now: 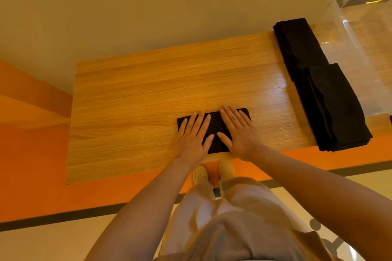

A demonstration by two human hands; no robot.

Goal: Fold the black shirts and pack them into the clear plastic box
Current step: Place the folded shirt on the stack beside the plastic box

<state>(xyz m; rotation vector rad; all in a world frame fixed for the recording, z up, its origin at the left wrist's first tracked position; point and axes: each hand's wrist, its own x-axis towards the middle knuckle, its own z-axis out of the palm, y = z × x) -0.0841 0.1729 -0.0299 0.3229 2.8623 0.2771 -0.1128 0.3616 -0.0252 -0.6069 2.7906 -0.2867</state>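
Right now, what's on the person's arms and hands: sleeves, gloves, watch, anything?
Nothing visible. Both forearms are bare to the bottom edge of the view, with no sleeve showing. The left hand and right hand are bare: no gloves, rings, watch or bands that I can see. Below the arms, light beige clothing shows.

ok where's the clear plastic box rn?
In the head view the clear plastic box stands at the table's far right end, just beyond the two stacks of folded black shirts.
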